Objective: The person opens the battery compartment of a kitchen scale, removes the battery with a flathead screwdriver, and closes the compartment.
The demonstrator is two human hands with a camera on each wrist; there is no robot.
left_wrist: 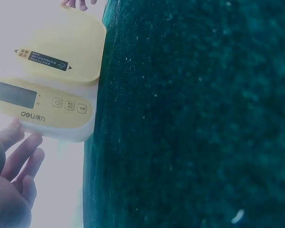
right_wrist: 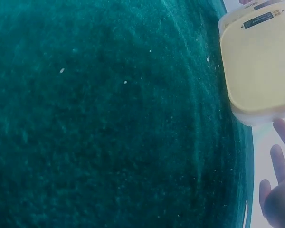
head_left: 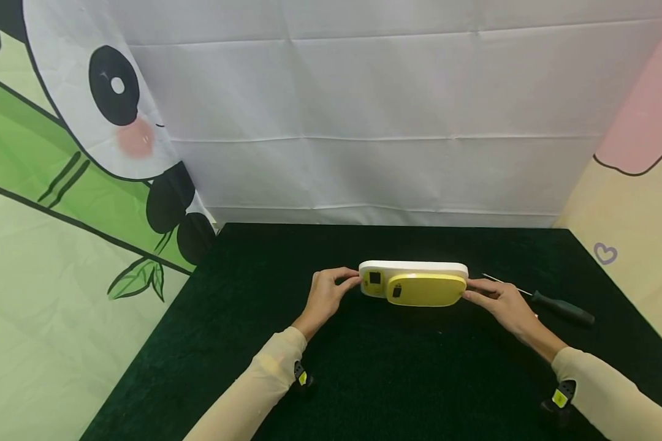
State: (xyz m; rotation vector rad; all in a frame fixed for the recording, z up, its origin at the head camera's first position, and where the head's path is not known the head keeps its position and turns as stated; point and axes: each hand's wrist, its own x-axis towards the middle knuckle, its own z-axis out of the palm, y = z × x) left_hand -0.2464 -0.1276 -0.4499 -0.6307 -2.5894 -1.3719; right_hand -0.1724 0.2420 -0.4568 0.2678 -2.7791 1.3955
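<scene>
Between both hands is a yellow and white digital kitchen scale [head_left: 426, 290], tilted so its face and weighing plate turn toward me. My left hand [head_left: 327, 297] pinches its left end, beside the display. In the left wrist view, the display [left_wrist: 14, 95], several buttons and a "deli" mark are readable, and the thumb lies at the scale's edge. At the plate end, my right hand [head_left: 506, 309] pinches the other edge between thumb and fingers. The right wrist view shows the yellow plate [right_wrist: 261, 61] with fingers spread below it. The scale's underside is hidden.
A screwdriver [head_left: 563, 307] with a dark green handle lies just right of my right hand, its shaft partly behind that hand. Dark green cloth [head_left: 397, 373] covers the table. A white curtain [head_left: 364, 122] hangs behind, with printed cloths at both sides.
</scene>
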